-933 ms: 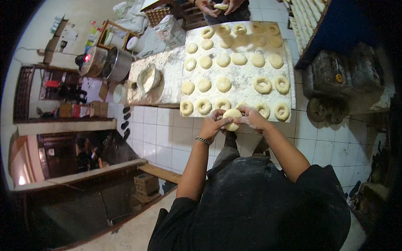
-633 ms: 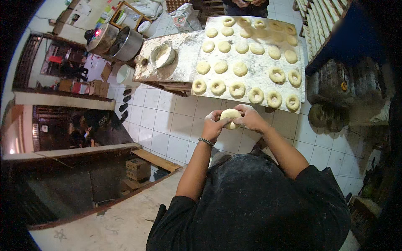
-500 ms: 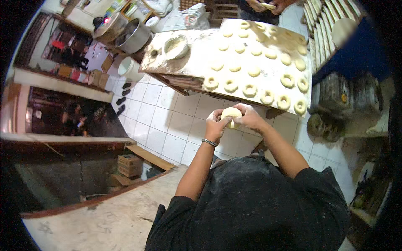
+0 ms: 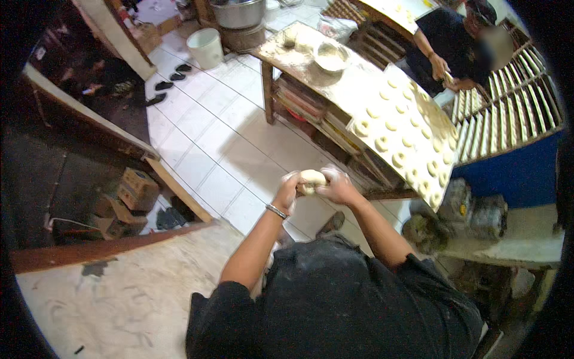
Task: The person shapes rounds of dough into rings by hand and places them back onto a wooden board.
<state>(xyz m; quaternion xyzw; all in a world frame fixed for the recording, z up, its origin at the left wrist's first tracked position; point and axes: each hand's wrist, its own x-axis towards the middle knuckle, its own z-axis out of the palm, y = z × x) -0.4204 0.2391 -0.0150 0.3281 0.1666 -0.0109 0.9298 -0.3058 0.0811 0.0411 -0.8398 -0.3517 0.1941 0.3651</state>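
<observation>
A pale piece of dough [image 4: 312, 177] is held between my two hands in front of my chest, over the tiled floor. My left hand [image 4: 287, 191], with a chain bracelet at the wrist, grips its left side. My floury right hand [image 4: 339, 188] has its fingers closed on the right side. Part of the dough is hidden behind the fingers. Ahead to the right, several dough rings [image 4: 399, 159] and rounds lie on a floured table [image 4: 357, 81]. A metal bowl [image 4: 330, 58] with what looks like flour stands toward the table's far left.
Another person [image 4: 445, 42] works beyond the table, hands [image 4: 441, 70] together. Racks of long pale strips [image 4: 508, 107] stand at the right, above a grey machine [image 4: 484, 216]. A white bucket [image 4: 205, 50] and dark slippers [image 4: 160, 87] are on the floor. A worn counter [image 4: 113, 299] lies lower left.
The view has swung left, so the table now appears farther right and tilted. My hands still hold the dough, with the fingers shifted around it.
</observation>
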